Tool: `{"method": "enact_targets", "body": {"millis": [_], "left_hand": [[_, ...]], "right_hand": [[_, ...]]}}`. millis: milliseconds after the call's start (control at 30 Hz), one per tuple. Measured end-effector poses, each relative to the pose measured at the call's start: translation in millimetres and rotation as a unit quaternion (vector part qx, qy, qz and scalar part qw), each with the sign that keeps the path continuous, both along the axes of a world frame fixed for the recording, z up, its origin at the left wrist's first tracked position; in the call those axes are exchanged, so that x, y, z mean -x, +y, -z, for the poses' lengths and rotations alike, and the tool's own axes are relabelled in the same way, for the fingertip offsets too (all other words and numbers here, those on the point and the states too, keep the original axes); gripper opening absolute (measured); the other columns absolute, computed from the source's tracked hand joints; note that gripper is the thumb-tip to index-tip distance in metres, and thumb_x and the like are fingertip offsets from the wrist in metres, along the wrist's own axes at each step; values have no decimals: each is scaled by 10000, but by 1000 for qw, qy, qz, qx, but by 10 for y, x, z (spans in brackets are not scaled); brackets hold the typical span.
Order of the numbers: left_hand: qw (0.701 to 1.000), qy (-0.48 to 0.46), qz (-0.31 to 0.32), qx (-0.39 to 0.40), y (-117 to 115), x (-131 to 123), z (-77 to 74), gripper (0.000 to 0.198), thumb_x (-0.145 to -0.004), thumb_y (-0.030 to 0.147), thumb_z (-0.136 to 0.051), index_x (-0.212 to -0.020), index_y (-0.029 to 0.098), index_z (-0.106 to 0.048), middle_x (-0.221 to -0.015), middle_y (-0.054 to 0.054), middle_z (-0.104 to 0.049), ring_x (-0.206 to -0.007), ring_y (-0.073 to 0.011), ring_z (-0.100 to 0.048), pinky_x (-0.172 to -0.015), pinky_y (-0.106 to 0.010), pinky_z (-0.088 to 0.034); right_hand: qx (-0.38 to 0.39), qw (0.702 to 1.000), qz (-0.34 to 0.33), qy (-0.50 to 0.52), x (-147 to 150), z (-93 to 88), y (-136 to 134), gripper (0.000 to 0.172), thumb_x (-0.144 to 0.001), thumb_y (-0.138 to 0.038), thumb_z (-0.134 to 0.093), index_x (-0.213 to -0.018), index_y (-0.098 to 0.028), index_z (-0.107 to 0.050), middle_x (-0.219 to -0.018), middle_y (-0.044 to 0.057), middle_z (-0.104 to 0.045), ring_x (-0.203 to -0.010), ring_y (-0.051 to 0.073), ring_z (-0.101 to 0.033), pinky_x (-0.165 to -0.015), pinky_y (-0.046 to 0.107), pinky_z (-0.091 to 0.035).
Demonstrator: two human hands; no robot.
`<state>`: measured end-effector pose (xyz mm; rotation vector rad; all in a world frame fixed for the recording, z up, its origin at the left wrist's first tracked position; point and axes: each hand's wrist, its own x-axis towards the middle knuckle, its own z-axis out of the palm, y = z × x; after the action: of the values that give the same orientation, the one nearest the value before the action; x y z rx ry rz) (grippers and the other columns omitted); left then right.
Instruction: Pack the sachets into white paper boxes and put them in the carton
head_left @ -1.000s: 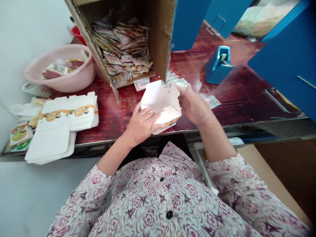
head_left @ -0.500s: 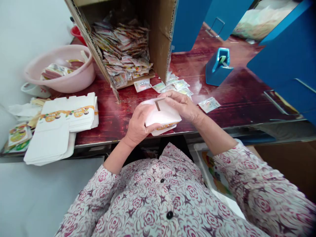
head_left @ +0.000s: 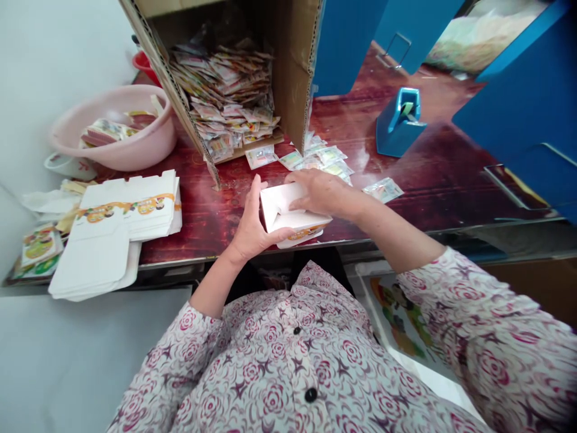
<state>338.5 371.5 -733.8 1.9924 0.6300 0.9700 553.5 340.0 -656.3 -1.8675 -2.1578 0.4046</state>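
A small white paper box (head_left: 282,198) with an orange printed side is held near the table's front edge. My left hand (head_left: 253,227) is closed round its left end, the thumb along the near side and the fingers behind. My right hand (head_left: 325,191) lies over the right part of the box, its curled fingers on the white flaps at the top. Those fingertips are partly hidden by the box and the hand itself. Just behind the right hand lie several small clear packets (head_left: 327,157).
A cardboard carton (head_left: 293,78) full of packets stands behind. Flat printed boxes (head_left: 97,252) and a pink basin (head_left: 121,153) are at the left. A blue tape dispenser (head_left: 391,129), one packet (head_left: 383,190) and blue panels (head_left: 523,114) are at the right.
The top of the box, closed over with a dark slit before, now shows folded flaps and an opening. My right fingers have moved onto the flaps; my left fingers have straightened along the end.
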Motion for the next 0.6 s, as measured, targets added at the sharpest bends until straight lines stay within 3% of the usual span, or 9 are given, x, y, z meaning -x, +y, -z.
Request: {"method": "enact_targets", "body": {"millis": [167, 300, 433, 533, 600], "left_hand": [[1000, 1, 7, -9, 19, 4, 28, 1314, -622, 693, -810, -1579, 281, -10, -1586, -202, -259, -1468, -407, -285, -1194, -611, -244], [1000, 11, -3, -16, 15, 10, 25, 1312, -616, 728, -788, -1580, 269, -26, -1599, -218, -234, -1473, -413, -277, -1191, -611, -249], [999, 22, -20, -44, 19, 19, 4, 1292, -591, 753, -783, -1574, 244, -116, -1529, -213, -343, -1423, -399, -357, -1171, -598, -307], [997, 8, -59, -46, 42, 73, -12, 1159, -623, 746, -768, -1533, 243, -256, -1479, -189, -406, -1383, -379, -411, -1163, -569, -342], [995, -34, -89, -23, 45, 131, -25, 1023, -717, 730, -706, -1513, 248, -280, -1446, -171, -440, -1342, -345, -470, -1141, -536, -390]], "right_hand": [[-27, 999, 35, -20, 53, 37, -72, 706, -770, -298, -737, -1432, -221, -505, -1342, 115, -627, -1214, 330, -574, -1032, 496, -459], [-42, 998, 41, 26, 38, 58, -91, 617, -785, -281, -726, -1381, -238, -575, -1340, 104, -638, -1221, 331, -581, -1073, 525, -444], [-55, 988, 71, 126, -3, 115, -67, 473, -776, -319, -741, -1238, -240, -679, -1255, 95, -686, -1172, 319, -617, -1067, 551, -457], [-110, 951, 105, 268, -22, 58, -176, 386, -815, -346, -698, -1187, -241, -691, -1240, 70, -696, -1128, 269, -645, -1006, 500, -518], [-168, 895, 158, 383, -35, -30, -357, 258, -864, -373, -653, -1075, -239, -714, -1115, 52, -735, -988, 222, -690, -901, 441, -572]]}}
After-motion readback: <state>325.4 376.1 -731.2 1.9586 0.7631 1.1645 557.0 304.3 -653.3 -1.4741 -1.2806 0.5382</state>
